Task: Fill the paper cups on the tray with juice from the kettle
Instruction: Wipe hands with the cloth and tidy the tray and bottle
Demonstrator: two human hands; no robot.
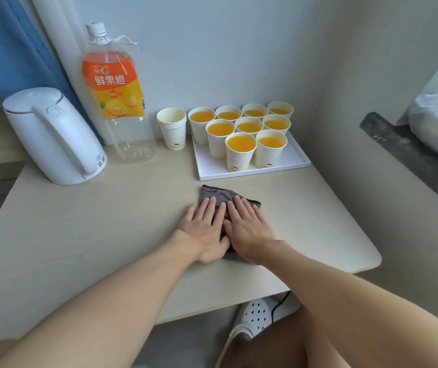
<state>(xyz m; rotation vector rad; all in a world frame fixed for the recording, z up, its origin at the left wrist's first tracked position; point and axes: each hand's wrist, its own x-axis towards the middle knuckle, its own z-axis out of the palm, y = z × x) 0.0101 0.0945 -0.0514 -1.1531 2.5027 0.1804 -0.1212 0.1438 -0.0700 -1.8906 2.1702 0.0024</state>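
All nine white paper cups (241,152) on the flat white rectangular tray (252,172), far right on the pale wooden surface (106,221), already hold orange juice, so the pouring looks finished. The white plastic kettle (50,136) stands upright at far left, untouched, beside a tall clear juice bottle (117,91) that is almost empty. A stack of spare empty cups (171,128) sits just left of the tray. The left hand (204,229) and right hand (249,229) lie side by side, each grip apart, straight fingers pressing a dark grey cloth (220,193) near the tray. Only wiping up seems left.

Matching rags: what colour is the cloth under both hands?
Dark grey folded fabric cloth, shown best in head view.
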